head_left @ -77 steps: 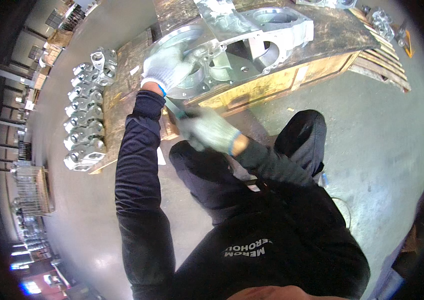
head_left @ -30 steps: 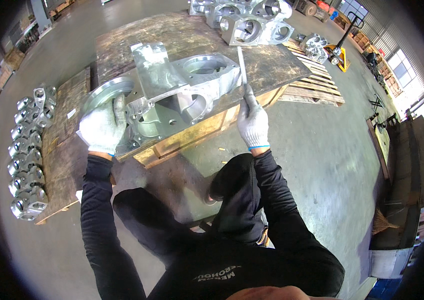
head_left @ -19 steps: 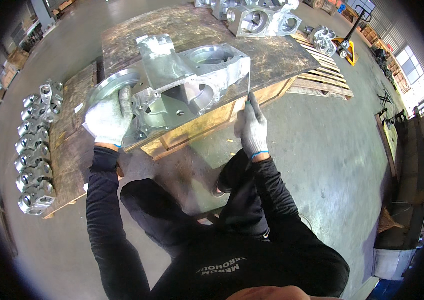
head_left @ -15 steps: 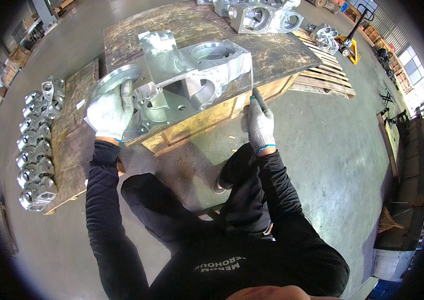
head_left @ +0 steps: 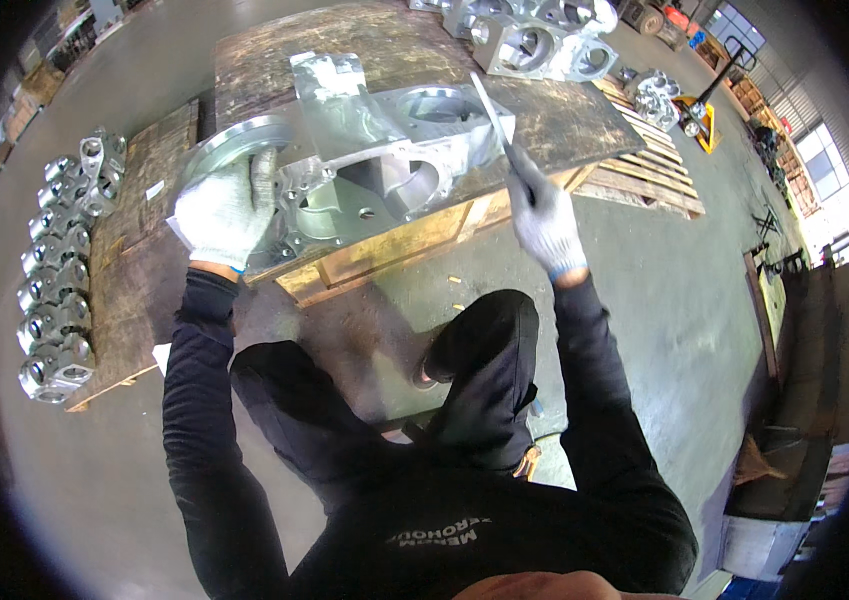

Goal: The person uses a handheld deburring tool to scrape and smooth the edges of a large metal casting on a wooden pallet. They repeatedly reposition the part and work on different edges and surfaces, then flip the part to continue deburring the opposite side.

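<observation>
Dark, scuffed wood tops one large workbench (head_left: 589, 125), and at its near edge sits one big silvery metal casting (head_left: 364, 130), angular, with round, smooth-rimmed openings at its left and right ends. Both arms, in black sleeves, reach forward, well apart, the left straighter and the right angled up toward the bench. On the left, at least six smaller silvery castings (head_left: 56, 290) with round holes stand in a row along a lower wooden surface (head_left: 129, 290). The hands are apart, each in a whitish knit glove. The left hand (head_left: 224, 215) is clamped on the big casting's left ring, thumb over the rim. The right hand (head_left: 544, 210), fingers greyed, is closed around one thin, flat, pale tool (head_left: 487, 108), which slants up and left by the casting's right end; whether they touch cannot be told.
</observation>
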Demonstrator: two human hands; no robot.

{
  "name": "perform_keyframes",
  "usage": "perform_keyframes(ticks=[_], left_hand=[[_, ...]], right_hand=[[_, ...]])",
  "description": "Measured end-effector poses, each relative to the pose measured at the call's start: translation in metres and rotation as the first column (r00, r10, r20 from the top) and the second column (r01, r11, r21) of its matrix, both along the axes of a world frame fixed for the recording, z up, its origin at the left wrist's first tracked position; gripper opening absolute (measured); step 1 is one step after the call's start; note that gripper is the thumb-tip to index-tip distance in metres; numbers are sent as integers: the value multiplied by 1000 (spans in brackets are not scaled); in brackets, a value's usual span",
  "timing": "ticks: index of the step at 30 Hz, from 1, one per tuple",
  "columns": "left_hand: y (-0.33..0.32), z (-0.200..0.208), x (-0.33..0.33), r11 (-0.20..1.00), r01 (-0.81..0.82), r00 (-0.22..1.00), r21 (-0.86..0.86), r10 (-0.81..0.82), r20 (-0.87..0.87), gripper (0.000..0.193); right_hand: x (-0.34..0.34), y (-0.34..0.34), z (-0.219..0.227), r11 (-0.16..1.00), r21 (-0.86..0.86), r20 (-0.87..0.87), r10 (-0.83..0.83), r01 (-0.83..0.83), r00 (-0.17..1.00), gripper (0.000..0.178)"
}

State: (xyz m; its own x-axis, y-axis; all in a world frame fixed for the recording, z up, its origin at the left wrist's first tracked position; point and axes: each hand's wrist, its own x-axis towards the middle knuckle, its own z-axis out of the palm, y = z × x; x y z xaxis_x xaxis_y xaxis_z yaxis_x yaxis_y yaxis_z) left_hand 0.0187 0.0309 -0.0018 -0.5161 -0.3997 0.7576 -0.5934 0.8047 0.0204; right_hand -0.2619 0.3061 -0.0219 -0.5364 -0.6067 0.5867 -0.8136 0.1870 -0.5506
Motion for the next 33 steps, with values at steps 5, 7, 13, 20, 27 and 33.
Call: perform_keyframes(ticks=[5, 7, 13, 20, 27, 33], left_hand=[[0, 2, -5, 998, 0, 1000, 68, -2, 25, 44], [2, 5, -2, 989, -9, 997, 146, -2, 78, 44], [5, 8, 2, 1000, -13, 999, -4, 13, 33, 46], [4, 7, 4, 977, -80, 974, 197, 34, 225, 45], [16, 26, 6, 965, -113, 965, 236, 50, 258, 51], [-4, 41, 54, 897, 288, 955, 334, -242, -174, 41]], right_hand=[[11, -11, 4, 997, -11, 57, 75, -75, 996, 41], [16, -17, 8, 986, -96, -8, 134, -134, 991, 42], [39, -12, 10, 981, 195, 212, -46, 4, 976, 43], [46, -19, 24, 986, 74, -9, 149, -148, 989, 40], [75, -47, 33, 988, 145, -118, 67, -50, 991, 38], [79, -43, 8, 971, 43, 238, 219, -236, 946, 44]])
